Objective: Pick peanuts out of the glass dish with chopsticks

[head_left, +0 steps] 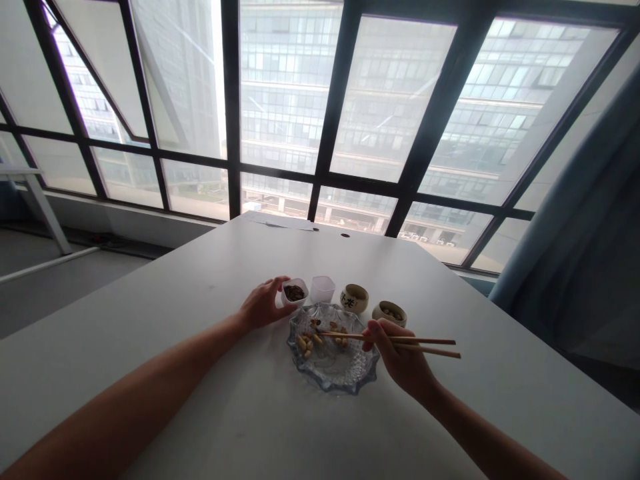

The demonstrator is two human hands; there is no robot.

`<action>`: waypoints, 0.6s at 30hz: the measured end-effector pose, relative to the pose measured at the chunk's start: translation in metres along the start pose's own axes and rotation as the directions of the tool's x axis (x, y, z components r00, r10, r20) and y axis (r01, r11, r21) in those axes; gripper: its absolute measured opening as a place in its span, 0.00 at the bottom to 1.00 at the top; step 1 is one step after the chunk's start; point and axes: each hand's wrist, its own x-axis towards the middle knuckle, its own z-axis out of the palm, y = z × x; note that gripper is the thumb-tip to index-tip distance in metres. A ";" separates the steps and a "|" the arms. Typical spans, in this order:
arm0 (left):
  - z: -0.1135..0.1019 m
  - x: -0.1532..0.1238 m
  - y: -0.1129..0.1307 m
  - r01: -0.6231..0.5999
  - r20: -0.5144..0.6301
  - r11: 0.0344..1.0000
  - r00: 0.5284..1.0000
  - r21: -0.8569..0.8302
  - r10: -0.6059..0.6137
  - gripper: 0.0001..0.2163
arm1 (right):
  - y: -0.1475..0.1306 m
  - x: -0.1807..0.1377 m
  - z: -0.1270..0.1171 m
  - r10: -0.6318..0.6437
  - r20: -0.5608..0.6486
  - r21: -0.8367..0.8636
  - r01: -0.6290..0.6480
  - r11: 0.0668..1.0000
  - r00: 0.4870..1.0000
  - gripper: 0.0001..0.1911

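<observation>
My left hand (263,304) is closed around the side of a small white plastic cup (295,302) that holds dark seeds, perhaps sunflower seeds (294,293). In my right hand (400,357) is a pair of wooden chopsticks (425,343), their tips pointing left over a scalloped glass dish (345,373). Peanuts (305,343) lie in the dish, mostly at its left and far side. The chopstick tips are among these pieces; whether they pinch one I cannot tell.
Behind the dish stand a second translucent plastic cup (323,289), a cream ceramic cup with dark writing (355,299) and another ceramic cup (390,312) with round brownish pieces inside. All rest on a white table (240,413). Windows rise beyond, and a blue curtain (575,220) hangs at right.
</observation>
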 end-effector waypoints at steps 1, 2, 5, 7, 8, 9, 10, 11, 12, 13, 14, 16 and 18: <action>0.000 0.000 0.000 0.002 -0.003 1.000 1.000 0.003 -0.002 0.30 | -0.001 -0.001 0.000 -0.039 0.016 -0.009 0.040 0.999 0.999 0.25; -0.001 0.000 0.001 0.004 -0.005 1.000 1.000 0.007 -0.004 0.30 | -0.002 -0.001 -0.001 -0.090 0.031 -0.020 0.090 0.996 0.995 0.24; -0.002 0.000 0.002 0.006 -0.003 1.000 1.000 0.026 -0.006 0.30 | -0.006 -0.002 -0.001 -0.247 0.059 -0.068 0.251 0.966 0.967 0.25; -0.002 0.000 0.002 0.008 0.005 0.999 1.000 0.040 -0.008 0.30 | -0.007 -0.002 -0.001 -0.292 0.058 -0.081 0.296 0.952 0.955 0.26; -0.002 0.000 0.002 0.010 0.008 0.999 1.000 0.045 -0.011 0.30 | -0.006 -0.002 -0.002 -0.288 0.049 -0.077 0.291 0.954 0.956 0.26; -0.002 0.001 0.002 0.015 0.009 0.999 1.000 0.048 -0.015 0.30 | -0.005 -0.001 -0.003 -0.266 0.033 -0.063 0.267 0.962 0.964 0.25; -0.002 0.001 0.002 0.018 0.008 0.999 1.000 0.048 -0.018 0.30 | -0.002 0.000 -0.005 -0.230 0.004 -0.043 0.230 0.972 0.973 0.25; -0.002 0.001 0.001 0.017 0.006 0.999 1.000 0.044 -0.017 0.30 | 0.001 0.001 -0.007 -0.184 -0.038 -0.019 0.183 0.983 0.982 0.24; -0.002 0.001 0.001 0.013 0.001 0.999 1.000 0.036 -0.013 0.30 | 0.004 0.003 -0.010 -0.128 -0.096 0.007 0.129 0.992 0.987 0.24; -0.002 0.000 0.001 0.007 -0.005 1.000 1.000 0.025 -0.006 0.30 | 0.007 0.006 -0.012 -0.067 -0.164 0.038 0.074 0.997 0.984 0.24; -0.002 0.000 0.002 0.000 -0.009 1.000 1.000 0.014 0.000 0.30 | 0.009 0.010 -0.014 -0.008 -0.232 0.072 0.025 0.997 0.973 0.25; -0.002 0.000 0.002 -0.009 -0.003 1.000 1.000 -0.001 0.009 0.30 | 0.009 0.019 -0.016 0.081 -0.331 0.135 -0.038 0.990 0.940 0.27; -0.003 0.000 0.002 -0.005 0.013 1.000 1.000 -0.006 0.005 0.31 | 0.005 0.030 -0.012 0.106 -0.362 0.165 -0.049 0.985 0.926 0.28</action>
